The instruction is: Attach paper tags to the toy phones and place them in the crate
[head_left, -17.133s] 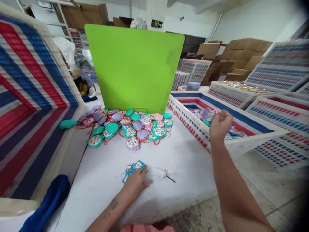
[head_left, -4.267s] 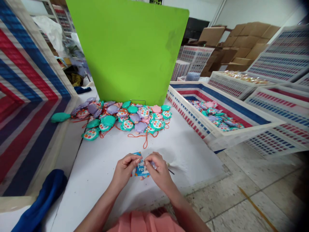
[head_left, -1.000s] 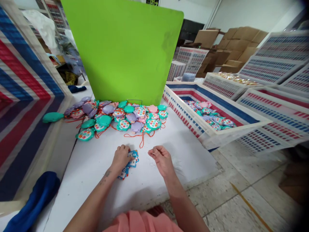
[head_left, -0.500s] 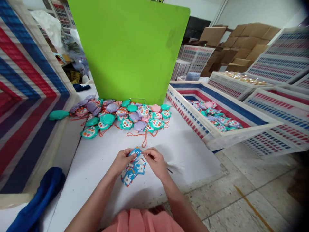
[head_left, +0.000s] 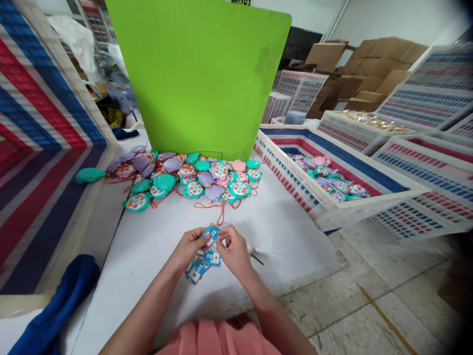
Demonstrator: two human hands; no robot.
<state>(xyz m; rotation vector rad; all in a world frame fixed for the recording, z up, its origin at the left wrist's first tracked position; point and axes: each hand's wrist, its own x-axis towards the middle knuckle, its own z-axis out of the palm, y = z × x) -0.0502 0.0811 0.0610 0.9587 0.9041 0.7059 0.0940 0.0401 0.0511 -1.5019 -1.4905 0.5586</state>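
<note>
My left hand (head_left: 189, 246) and my right hand (head_left: 232, 249) meet over the white table (head_left: 148, 256), both pinching a small stack of blue printed cards (head_left: 205, 254). The top card is lifted between the fingertips of both hands; the other cards fan out below on the table. A pile of small turquoise, purple and pink toys with orange cords (head_left: 185, 180) lies further back, in front of a green board (head_left: 199, 74). One orange cord (head_left: 221, 214) trails toward my hands.
A striped white crate (head_left: 332, 207) with more toys stands to the right, further crates behind it. A large striped crate (head_left: 40, 148) leans on the left. A blue cloth (head_left: 62, 305) lies at the near left. A thin stick (head_left: 254, 256) lies beside my right hand.
One second ago my hands were apart, the left one resting on the cards. They have come together and now both grip the top card.
</note>
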